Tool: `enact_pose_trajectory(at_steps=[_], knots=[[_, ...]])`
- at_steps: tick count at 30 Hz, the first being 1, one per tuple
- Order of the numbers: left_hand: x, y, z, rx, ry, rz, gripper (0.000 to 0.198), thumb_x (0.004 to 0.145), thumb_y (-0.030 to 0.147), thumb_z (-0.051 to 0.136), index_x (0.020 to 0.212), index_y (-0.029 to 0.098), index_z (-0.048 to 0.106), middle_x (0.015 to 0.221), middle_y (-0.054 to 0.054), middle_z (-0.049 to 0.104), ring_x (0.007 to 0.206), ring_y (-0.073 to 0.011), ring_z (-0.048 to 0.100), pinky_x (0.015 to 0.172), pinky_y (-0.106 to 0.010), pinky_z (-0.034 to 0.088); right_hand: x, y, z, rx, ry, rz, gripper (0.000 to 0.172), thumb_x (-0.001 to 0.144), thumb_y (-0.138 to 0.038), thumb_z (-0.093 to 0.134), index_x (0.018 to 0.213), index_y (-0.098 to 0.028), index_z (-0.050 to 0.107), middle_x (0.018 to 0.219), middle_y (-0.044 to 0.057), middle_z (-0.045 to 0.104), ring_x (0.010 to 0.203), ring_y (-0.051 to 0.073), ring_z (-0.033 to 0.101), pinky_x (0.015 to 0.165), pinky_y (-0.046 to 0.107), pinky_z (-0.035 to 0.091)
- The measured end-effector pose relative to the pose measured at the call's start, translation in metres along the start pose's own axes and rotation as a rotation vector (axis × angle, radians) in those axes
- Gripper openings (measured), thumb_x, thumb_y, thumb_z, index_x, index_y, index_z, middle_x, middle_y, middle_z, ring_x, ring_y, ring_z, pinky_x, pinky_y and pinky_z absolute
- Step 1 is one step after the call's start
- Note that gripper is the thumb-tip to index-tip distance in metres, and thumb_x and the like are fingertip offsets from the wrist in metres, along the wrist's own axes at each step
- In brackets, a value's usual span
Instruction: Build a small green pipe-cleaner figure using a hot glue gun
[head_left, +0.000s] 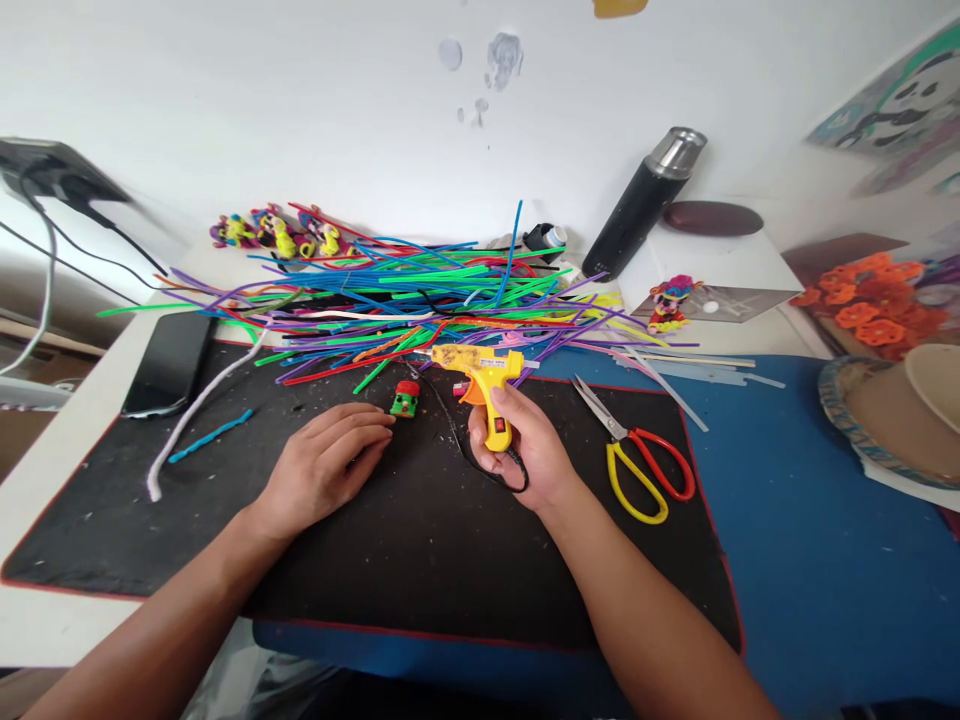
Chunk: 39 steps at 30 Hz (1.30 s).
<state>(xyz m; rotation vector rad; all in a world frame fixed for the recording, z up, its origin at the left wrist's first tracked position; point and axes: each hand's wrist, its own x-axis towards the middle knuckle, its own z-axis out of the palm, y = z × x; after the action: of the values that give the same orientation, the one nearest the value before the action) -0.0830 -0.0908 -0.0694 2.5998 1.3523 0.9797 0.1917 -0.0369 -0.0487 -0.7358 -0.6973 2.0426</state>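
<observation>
My right hand (525,445) is wrapped round the handle of a yellow glue gun (480,375), whose nozzle points left and whose black cord loops under the hand. My left hand (326,462) lies flat on the black mat (420,540) with its fingers stretched out and nothing in it. Just beyond its fingertips sits a small green and red pipe-cleaner figure (405,398).
A big pile of coloured pipe cleaners (420,300) lies at the back of the mat. Red-and-yellow scissors (637,455) lie to the right, a phone (169,362) to the left, with a white pipe cleaner (196,408) and a blue one (210,436). A black flask (643,205) leans on a white box (720,272).
</observation>
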Motion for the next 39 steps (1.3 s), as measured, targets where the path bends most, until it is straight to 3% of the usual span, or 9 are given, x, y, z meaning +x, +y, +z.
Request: enact_pose_trajectory(at_steps=[11, 18, 23, 26, 28, 30, 32, 34, 39], knots=[[0.001, 0.0, -0.001, 0.006, 0.008, -0.011, 0.017, 0.103, 0.011, 0.069, 0.114, 0.024, 0.072, 0.107, -0.007, 0.085, 0.102, -0.0249, 0.081, 0.094, -0.041, 0.067, -0.001, 0.0, 0.001, 0.006, -0.014, -0.003, 0.039, 0.092, -0.055, 0.081, 0.095, -0.021, 0.062, 0.068, -0.002, 0.071, 0.042, 0.01, 0.055, 0.038, 0.02, 0.03], [0.004, 0.002, -0.005, -0.049, 0.123, -0.205, 0.011, 0.102, 0.015, 0.068, 0.104, 0.025, 0.072, 0.101, -0.005, 0.084, 0.095, -0.0244, 0.08, 0.09, -0.04, 0.065, -0.001, -0.006, -0.004, 0.072, -0.109, 0.048, 0.05, 0.099, -0.059, 0.069, 0.069, -0.018, 0.064, 0.051, -0.002, 0.057, 0.04, 0.007, 0.044, 0.041, 0.02, 0.029], [0.002, 0.002, -0.006, -0.097, 0.164, -0.29, 0.006, 0.101, 0.021, 0.071, 0.099, 0.026, 0.074, 0.097, -0.003, 0.084, 0.093, -0.0238, 0.08, 0.091, -0.038, 0.061, -0.001, -0.005, -0.004, 0.18, -0.122, 0.03, 0.034, 0.101, -0.051, 0.069, 0.088, -0.02, 0.069, 0.054, -0.006, 0.057, 0.036, 0.007, 0.043, 0.037, 0.02, 0.028], [0.003, 0.014, -0.01, -0.138, 0.188, -0.481, 0.007, 0.099, 0.031, 0.074, 0.094, 0.026, 0.076, 0.094, -0.003, 0.083, 0.088, -0.024, 0.077, 0.087, -0.037, 0.059, -0.002, -0.004, -0.002, 0.142, -0.136, 0.028, 0.034, 0.098, -0.053, 0.073, 0.096, -0.019, 0.072, 0.054, -0.006, 0.06, 0.035, 0.008, 0.046, 0.036, 0.019, 0.029], [0.009, 0.029, -0.013, -0.236, 0.229, -0.708, 0.013, 0.097, 0.038, 0.077, 0.094, 0.025, 0.076, 0.091, -0.002, 0.082, 0.082, -0.0226, 0.074, 0.08, -0.035, 0.056, -0.002, -0.004, -0.002, 0.091, -0.134, 0.015, 0.038, 0.095, -0.055, 0.075, 0.103, -0.018, 0.074, 0.057, -0.005, 0.064, 0.036, 0.009, 0.05, 0.035, 0.019, 0.029], [0.02, 0.045, -0.015, -0.514, 0.22, -0.887, 0.02, 0.095, 0.043, 0.08, 0.094, 0.024, 0.075, 0.082, -0.001, 0.077, 0.074, -0.0208, 0.07, 0.072, -0.032, 0.055, -0.002, -0.003, -0.001, 0.038, -0.122, -0.003, 0.043, 0.093, -0.057, 0.078, 0.109, -0.017, 0.075, 0.06, -0.003, 0.068, 0.038, 0.01, 0.054, 0.036, 0.02, 0.03], [0.034, 0.058, -0.015, -0.779, 0.194, -0.966, 0.028, 0.09, 0.047, 0.085, 0.085, 0.022, 0.073, 0.071, -0.001, 0.071, 0.064, -0.018, 0.063, 0.061, -0.029, 0.05, -0.003, -0.002, 0.0, 0.0, -0.1, -0.027, 0.047, 0.09, -0.058, 0.08, 0.112, -0.017, 0.074, 0.061, -0.003, 0.07, 0.039, 0.011, 0.056, 0.037, 0.021, 0.032], [0.049, 0.065, -0.014, -0.935, 0.243, -1.026, 0.033, 0.082, 0.047, 0.091, 0.079, 0.021, 0.071, 0.063, 0.001, 0.064, 0.059, -0.0146, 0.056, 0.056, -0.026, 0.045, -0.004, -0.001, 0.001, -0.035, -0.08, -0.056, 0.047, 0.09, -0.057, 0.081, 0.112, -0.017, 0.074, 0.061, -0.003, 0.069, 0.039, 0.01, 0.054, 0.038, 0.021, 0.031], [0.071, 0.068, -0.013, -1.145, 0.262, -1.1, 0.045, 0.07, 0.052, 0.099, 0.072, 0.019, 0.069, 0.059, 0.002, 0.059, 0.054, -0.0109, 0.049, 0.05, -0.022, 0.037, -0.007, 0.001, 0.002, -0.137, -0.072, -0.121, 0.047, 0.095, -0.063, 0.075, 0.102, -0.017, 0.073, 0.052, -0.005, 0.061, 0.036, 0.009, 0.048, 0.039, 0.022, 0.031]])
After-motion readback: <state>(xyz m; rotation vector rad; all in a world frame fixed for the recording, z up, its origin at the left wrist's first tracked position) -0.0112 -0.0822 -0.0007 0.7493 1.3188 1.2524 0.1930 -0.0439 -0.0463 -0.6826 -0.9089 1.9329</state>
